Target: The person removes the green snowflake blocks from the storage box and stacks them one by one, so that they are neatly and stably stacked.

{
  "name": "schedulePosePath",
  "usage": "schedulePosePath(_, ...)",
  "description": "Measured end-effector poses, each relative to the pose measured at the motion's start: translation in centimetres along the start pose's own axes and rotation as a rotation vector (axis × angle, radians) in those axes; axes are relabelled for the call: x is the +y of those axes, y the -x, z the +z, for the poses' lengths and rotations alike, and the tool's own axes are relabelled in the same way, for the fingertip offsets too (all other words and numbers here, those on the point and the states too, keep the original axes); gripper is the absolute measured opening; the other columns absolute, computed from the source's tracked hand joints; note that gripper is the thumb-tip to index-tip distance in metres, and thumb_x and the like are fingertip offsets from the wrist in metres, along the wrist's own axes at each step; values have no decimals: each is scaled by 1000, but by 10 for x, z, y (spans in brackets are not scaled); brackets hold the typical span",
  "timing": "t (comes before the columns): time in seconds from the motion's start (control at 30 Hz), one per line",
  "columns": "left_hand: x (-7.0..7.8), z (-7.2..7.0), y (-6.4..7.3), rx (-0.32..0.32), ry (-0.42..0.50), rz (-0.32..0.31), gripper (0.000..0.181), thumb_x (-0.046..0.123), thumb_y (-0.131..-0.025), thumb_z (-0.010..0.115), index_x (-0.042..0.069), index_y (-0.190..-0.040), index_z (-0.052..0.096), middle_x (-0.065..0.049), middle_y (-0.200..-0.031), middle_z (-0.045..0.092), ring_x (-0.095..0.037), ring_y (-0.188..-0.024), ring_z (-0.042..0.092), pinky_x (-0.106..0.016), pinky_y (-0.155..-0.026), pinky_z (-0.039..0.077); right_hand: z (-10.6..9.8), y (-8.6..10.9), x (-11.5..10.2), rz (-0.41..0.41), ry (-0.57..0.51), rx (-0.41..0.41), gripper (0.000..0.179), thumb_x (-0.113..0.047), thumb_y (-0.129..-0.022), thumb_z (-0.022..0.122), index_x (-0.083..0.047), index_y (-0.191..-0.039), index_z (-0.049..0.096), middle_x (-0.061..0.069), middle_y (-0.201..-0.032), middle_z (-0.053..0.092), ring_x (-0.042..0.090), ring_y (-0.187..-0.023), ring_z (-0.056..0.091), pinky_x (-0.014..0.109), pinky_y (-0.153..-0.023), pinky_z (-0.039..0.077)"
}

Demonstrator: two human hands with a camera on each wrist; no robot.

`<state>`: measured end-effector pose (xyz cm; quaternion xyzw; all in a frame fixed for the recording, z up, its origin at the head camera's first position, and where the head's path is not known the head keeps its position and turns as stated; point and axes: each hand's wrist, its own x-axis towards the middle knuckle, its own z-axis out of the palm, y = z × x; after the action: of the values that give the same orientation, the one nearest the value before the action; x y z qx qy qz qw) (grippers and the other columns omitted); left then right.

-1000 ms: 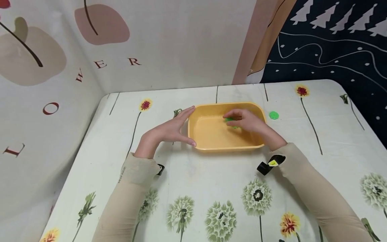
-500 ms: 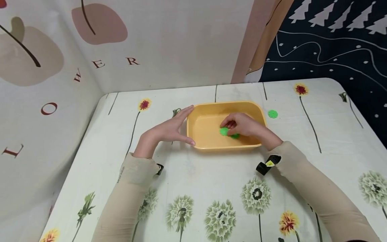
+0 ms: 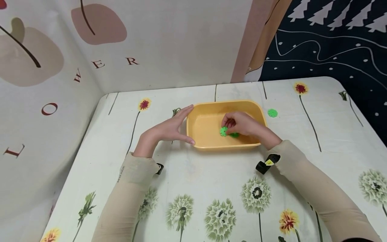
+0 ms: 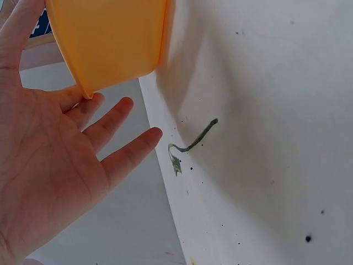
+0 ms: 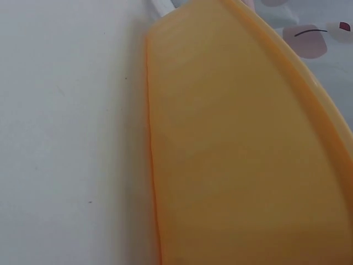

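A yellow plastic tray (image 3: 205,134) lies on the table. My left hand (image 3: 166,131) is spread at its left end, with the thumb and a fingertip touching the rim corners. In the left wrist view the fingers of that left hand (image 4: 60,149) are fairly straight beside the tray's outer wall (image 4: 110,38). Inside the tray, my right hand (image 3: 242,124) pinches a green notched disc (image 3: 223,131) between thumb and fingers. Another green disc (image 3: 234,135) lies partly hidden under this hand. The right wrist view shows only the tray's outer wall (image 5: 237,143), not the hand.
One more green disc (image 3: 272,113) lies on the table just right of the tray. A white flower-print cloth (image 3: 196,178) covers the table. Printed curtains (image 3: 181,43) hang behind and at the left, and a dark one (image 3: 326,47) hangs at the back right.
My right hand has moved down and slightly left inside the tray and taken hold of a green disc, which now stands more tilted. My left hand has stayed at the tray's left end.
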<state>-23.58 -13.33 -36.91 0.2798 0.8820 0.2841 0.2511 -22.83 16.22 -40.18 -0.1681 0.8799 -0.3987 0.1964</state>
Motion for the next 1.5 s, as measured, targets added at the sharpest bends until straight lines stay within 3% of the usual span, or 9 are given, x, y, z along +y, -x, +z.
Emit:
schedulePosePath(0.2,-1,0,0,1,-3,-1,129,46,-71,88,20,-162,0,5,-170,-4,-24,-157,5,-55,-124,20,-1,0,0,-20,-8,23,7,-1,-88,72,-3,-95,72,10,-88,69,18,-79,59,21,-71,50)
schedulePosePath(0.57,-3,0,-1,9,-11,-11,129,45,-71,88,23,-162,0,5,-170,-3,-24,-157,6,-55,-124,21,-2,0,0,-2,-53,26,8,-3,-90,71,-1,-97,75,12,-91,73,17,-77,60,21,-71,50)
schedulePosePath(0.87,-2,1,1,11,-12,-1,129,45,-72,88,22,-162,-1,5,-170,-4,-24,-157,5,-55,-124,20,-8,4,-2,-21,-159,89,14,-6,-93,68,3,-103,73,16,-96,73,15,-77,65,22,-71,53)
schedulePosePath(1.1,-2,1,0,10,-13,1,128,47,-72,87,24,-162,-1,5,-170,-4,-25,-157,5,-55,-124,20,-33,18,-6,30,-286,227,23,-12,-94,69,3,-111,70,-5,-92,73,9,-80,68,24,-78,58)
schedulePosePath(1.2,-2,1,0,13,-16,-3,129,47,-72,88,23,-162,-1,5,-170,-3,-25,-157,6,-55,-123,21,-49,27,-9,59,-305,308,24,-16,-94,70,-1,-113,70,-13,-90,70,5,-80,66,20,-78,57)
schedulePosePath(1.5,-3,3,1,11,-1,22,128,45,-72,88,23,-162,-2,6,-170,-5,-24,-157,2,-55,-124,17,-86,57,12,143,-329,526,21,-25,-94,70,-14,-111,73,-22,-89,66,-3,-78,66,10,-74,55)
